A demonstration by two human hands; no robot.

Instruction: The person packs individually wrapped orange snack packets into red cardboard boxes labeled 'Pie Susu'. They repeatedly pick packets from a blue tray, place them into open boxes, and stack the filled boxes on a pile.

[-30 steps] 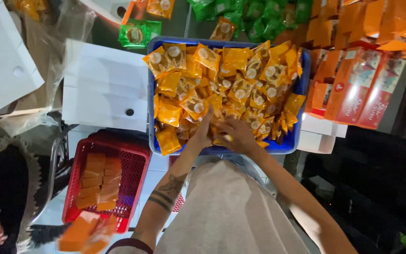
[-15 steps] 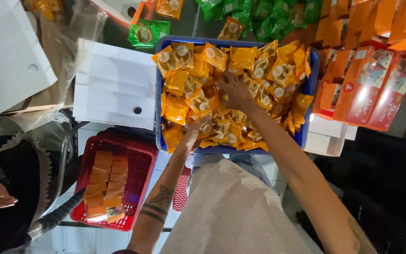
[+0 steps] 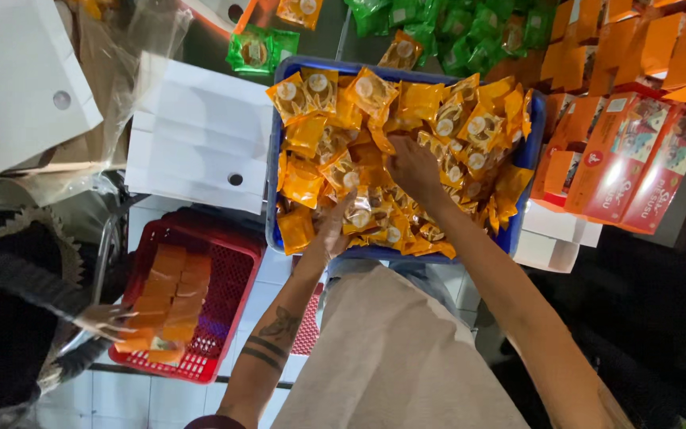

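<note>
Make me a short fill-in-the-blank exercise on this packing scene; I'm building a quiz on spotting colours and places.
1. Both hands, the left hand and the right hand, reach into a ____ crate.
2. The packets in that crate are mostly ____.
3. The basket left of the crate is ____.
4. The green packets lie ____ the crate.

Missing words: blue; yellow; red; outside

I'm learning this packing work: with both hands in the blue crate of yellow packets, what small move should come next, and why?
Probably close the left hand on the yellow packet at its fingertips and lift it. The right hand lies flat on the pile in the blue crate with no packet plainly in its grip, so the left seems closer to a pick.
</note>
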